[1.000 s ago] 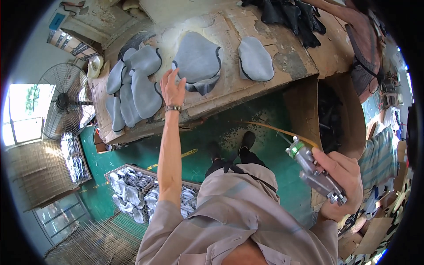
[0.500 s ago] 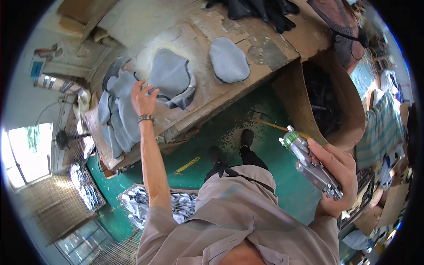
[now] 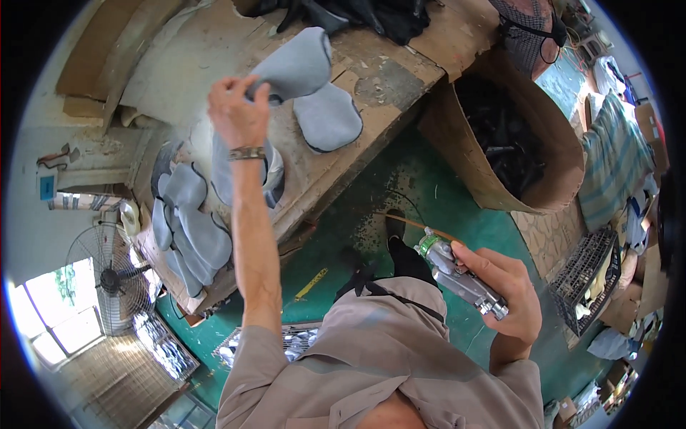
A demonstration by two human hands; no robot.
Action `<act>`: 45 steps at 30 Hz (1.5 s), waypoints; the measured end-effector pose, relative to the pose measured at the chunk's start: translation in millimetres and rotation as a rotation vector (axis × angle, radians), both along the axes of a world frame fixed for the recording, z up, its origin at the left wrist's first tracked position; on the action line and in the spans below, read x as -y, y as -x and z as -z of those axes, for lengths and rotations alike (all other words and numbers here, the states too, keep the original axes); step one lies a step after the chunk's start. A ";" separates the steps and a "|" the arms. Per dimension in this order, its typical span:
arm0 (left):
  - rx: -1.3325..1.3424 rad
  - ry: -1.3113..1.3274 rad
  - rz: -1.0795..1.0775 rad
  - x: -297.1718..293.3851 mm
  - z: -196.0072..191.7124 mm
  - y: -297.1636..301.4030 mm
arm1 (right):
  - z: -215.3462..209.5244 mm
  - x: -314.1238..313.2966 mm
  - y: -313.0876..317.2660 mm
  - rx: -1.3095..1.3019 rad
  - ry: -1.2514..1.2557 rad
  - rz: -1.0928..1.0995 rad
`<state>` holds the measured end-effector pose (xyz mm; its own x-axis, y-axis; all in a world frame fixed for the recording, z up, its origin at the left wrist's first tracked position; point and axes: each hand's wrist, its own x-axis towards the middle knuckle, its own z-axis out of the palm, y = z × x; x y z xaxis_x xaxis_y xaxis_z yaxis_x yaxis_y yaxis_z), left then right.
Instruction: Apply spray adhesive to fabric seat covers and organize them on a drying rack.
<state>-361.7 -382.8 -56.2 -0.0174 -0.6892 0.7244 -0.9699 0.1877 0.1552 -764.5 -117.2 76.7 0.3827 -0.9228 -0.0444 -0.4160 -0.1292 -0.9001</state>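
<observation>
My left hand (image 3: pixel 239 114) is closed on the near-left end of a grey, rounded fabric piece with a dark edge (image 3: pixel 304 63), raised above the workbench. Just below it a similar grey piece (image 3: pixel 327 120) lies flat on the bench. Partly hidden by my left forearm are more grey pieces (image 3: pixel 221 171), and a loose pile of them (image 3: pixel 191 229) sits at the bench's left end. Off to the right, over the floor, my right hand (image 3: pixel 509 289) grips a metal spray gun (image 3: pixel 464 277) with a green ring, its front turned up and left.
The bench has a worn cardboard top (image 3: pixel 393 80). Black pieces (image 3: pixel 379 18) lie at its far side. Right of it stands a large cardboard bin (image 3: pixel 561 171) holding dark items. A thin yellow-brown hose (image 3: pixel 411 222) crosses the floor. Farther out are a fan (image 3: pixel 108 277) and black crate (image 3: pixel 586 282).
My left hand has moved up and away, and now holds a grey piece lifted off the bench. The spray gun has shifted left and slightly down with my right hand. The view has turned.
</observation>
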 end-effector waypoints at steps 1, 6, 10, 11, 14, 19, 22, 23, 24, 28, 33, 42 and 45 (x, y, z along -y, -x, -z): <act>-0.019 -0.065 -0.006 3.4 20.9 18.8 | 1.7 -2.2 2.8 -0.009 -0.016 -0.005; 0.125 -0.639 -0.043 8.4 134.3 120.1 | 0.4 -9.8 10.3 -0.055 -0.032 0.049; -0.101 -0.821 -0.066 2.1 166.7 158.8 | -10.5 -8.2 9.6 -0.127 0.029 0.082; -0.243 -0.812 -0.040 -7.4 167.3 161.7 | -13.8 -6.4 8.3 -0.113 0.034 0.075; -0.395 -0.316 0.117 -53.9 162.9 157.7 | -23.8 -0.7 0.2 -0.047 0.054 0.033; -0.559 -0.612 0.304 -188.3 186.6 99.3 | -35.2 20.0 -15.3 -0.045 0.109 -0.190; -0.568 -1.010 0.132 -285.4 235.2 32.5 | -37.9 31.7 -25.0 -0.048 0.129 -0.234; -0.524 -1.070 0.059 -321.7 255.1 7.4 | -39.5 34.3 -28.4 -0.096 0.200 -0.249; -0.519 -1.196 -0.075 -360.5 275.0 -16.7 | -41.3 36.9 -32.1 -0.102 0.216 -0.266; -0.373 -1.742 -0.500 -515.8 339.2 -92.1 | -53.0 37.3 -53.1 -0.181 0.241 -0.241; -0.739 -1.897 -0.722 -642.4 371.4 -108.6 | -64.6 33.4 -92.0 -0.248 0.367 -0.218; -1.649 -1.190 -1.013 -643.1 380.0 -104.8 | -90.1 7.2 -195.9 -0.210 0.317 -0.084; -1.619 -1.128 -0.938 -634.8 383.1 -119.9 | -101.8 -8.1 -227.9 -0.261 0.383 -0.126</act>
<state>-241.8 252.0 -439.3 0.5207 -0.1586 -0.8389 0.3469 -0.8585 0.3777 -536.6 -109.1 178.4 0.5135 -0.8390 0.1802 -0.5819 -0.4947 -0.6455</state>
